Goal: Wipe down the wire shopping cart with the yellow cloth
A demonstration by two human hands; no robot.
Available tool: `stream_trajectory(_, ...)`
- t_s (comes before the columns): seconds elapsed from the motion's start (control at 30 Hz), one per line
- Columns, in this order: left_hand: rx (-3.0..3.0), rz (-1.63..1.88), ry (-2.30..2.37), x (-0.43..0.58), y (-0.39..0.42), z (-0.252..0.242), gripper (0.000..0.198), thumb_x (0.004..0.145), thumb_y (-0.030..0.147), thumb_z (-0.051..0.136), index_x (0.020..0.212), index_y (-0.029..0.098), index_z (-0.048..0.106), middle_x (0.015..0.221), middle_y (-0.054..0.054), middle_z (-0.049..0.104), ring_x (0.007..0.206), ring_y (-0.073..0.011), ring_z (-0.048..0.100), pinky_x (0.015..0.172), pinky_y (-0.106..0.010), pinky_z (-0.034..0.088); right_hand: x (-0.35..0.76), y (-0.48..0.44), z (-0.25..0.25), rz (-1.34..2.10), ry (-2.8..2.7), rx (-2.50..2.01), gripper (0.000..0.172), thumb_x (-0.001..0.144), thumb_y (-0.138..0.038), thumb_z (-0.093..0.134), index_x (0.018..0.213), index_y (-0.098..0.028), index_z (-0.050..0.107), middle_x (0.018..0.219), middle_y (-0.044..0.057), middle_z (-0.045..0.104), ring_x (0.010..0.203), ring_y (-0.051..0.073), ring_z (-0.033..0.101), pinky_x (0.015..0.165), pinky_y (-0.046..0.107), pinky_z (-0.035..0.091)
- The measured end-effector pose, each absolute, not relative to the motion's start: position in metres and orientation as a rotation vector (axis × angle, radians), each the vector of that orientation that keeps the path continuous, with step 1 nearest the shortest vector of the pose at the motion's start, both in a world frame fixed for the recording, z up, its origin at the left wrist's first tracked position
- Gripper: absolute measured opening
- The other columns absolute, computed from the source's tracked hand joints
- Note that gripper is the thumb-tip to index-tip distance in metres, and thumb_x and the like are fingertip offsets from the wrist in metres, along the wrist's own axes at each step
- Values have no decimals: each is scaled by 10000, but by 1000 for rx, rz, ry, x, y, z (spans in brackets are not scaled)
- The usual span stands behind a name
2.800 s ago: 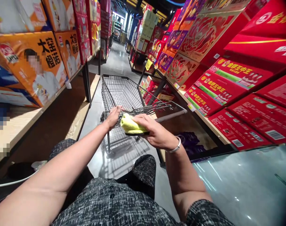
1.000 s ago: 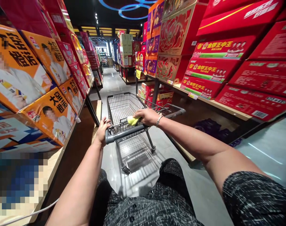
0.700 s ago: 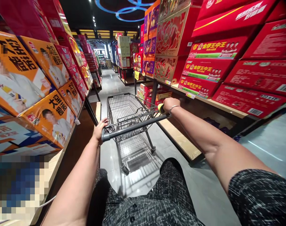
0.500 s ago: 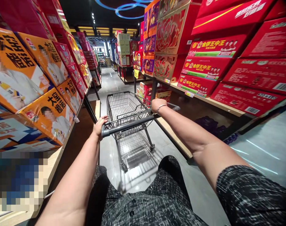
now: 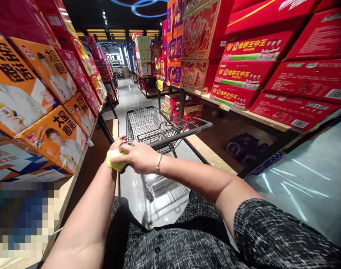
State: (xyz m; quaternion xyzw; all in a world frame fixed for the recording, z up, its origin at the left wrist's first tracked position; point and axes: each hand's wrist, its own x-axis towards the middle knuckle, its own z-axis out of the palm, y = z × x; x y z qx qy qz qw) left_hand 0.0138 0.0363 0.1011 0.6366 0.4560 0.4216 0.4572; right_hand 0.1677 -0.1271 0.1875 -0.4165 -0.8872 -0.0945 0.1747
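Note:
In front of me stands a black wire shopping cart (image 5: pixel 144 121), its basket showing bare mesh. My left hand (image 5: pixel 119 142) grips the left end of the cart's grey handle bar (image 5: pixel 176 139), though much of that hand is covered. My right hand (image 5: pixel 141 157), with a bracelet at the wrist, has crossed over to the same end. Its fingers are closed on a crumpled yellow cloth (image 5: pixel 114 160), which lies over the bar's end and against my left hand and wrist.
Orange cartons (image 5: pixel 57 138) are stacked on the left shelf, close to my left arm. Red boxes (image 5: pixel 243 74) fill the right shelf, with purple packs (image 5: pixel 240 147) below. A tiled aisle (image 5: pixel 128 89) runs ahead between the shelves.
My right hand has slid from the right part of the handle bar to its left end, and the yellow cloth has come into sight. My left hand stays at the left end.

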Motion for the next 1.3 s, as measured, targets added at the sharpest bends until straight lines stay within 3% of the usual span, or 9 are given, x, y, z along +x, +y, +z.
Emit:
stream_trajectory(0.13,1342,1106,1055,15,40,100,419,643,319,654,1040,185,657,1088,-85,672,1134,-275,618,994,-405,504,211,-146,149,-374,-2383,-1363,470,1006,-229,410,1360,-481,587,1412,-35,572,1071,246,518,760,371,440)
stream_trajectory(0.27,1185,1124,1010,17,35,103,473,604,298,688,1060,175,665,1097,-72,681,1062,-230,637,919,-321,525,284,-161,133,-272,-2118,-1657,541,916,-114,533,1341,-435,624,1444,-9,558,1145,256,477,888,404,437)
stream_trajectory(0.43,1263,1030,1113,11,38,119,521,619,250,690,1131,151,674,1157,-89,675,1038,-227,649,955,-339,521,387,-183,146,-304,-1606,-2164,549,883,-116,527,1382,-325,618,1439,55,554,1161,309,464,928,443,460)
stream_trajectory(0.57,1507,828,1346,6,38,143,581,705,247,669,1268,107,646,1267,-151,670,1169,-302,637,1050,-390,474,413,-183,157,-352,-1267,-2401,528,934,-214,485,1445,-329,550,1456,89,503,1155,341,457,896,445,470)
stream_trajectory(0.77,2249,519,1695,36,-13,177,574,958,472,458,1401,128,580,1479,-150,537,1381,-343,487,1143,-425,379,298,-154,155,-334,-1580,-2217,553,889,-181,525,1423,-320,567,1439,98,501,1092,320,439,857,432,442)
stream_trajectory(0.9,2521,540,1571,62,-54,171,631,1039,514,208,1463,154,507,1457,-144,559,1332,-343,531,1087,-456,409,217,-143,158,-306,-1924,-1877,511,932,-198,464,1419,-324,551,1439,63,519,1094,291,421,867,418,426)
stream_trajectory(1.0,2660,603,1541,62,-61,158,643,1052,491,151,1514,148,436,1431,-143,582,1266,-331,579,1049,-438,417,207,-135,166,-218,-2078,-1726,530,925,-191,476,1424,-356,544,1441,16,530,1092,268,427,876,395,429)
stream_trajectory(1.17,2919,536,1482,37,-37,146,613,1025,538,277,1462,184,519,1367,-126,629,1236,-328,568,1050,-476,367,280,-129,174,-188,-2032,-1883,529,871,-165,545,1353,-371,624,1414,8,561,1051,267,439,869,404,428)
stream_trajectory(1.3,2857,646,1519,20,-10,145,491,1014,515,316,1264,298,679,1298,-67,667,1254,-315,521,1078,-526,307,354,-135,174,-255,-1745,-2126,413,913,-233,521,1274,-348,686,1304,56,620,1026,286,442,854,436,429)
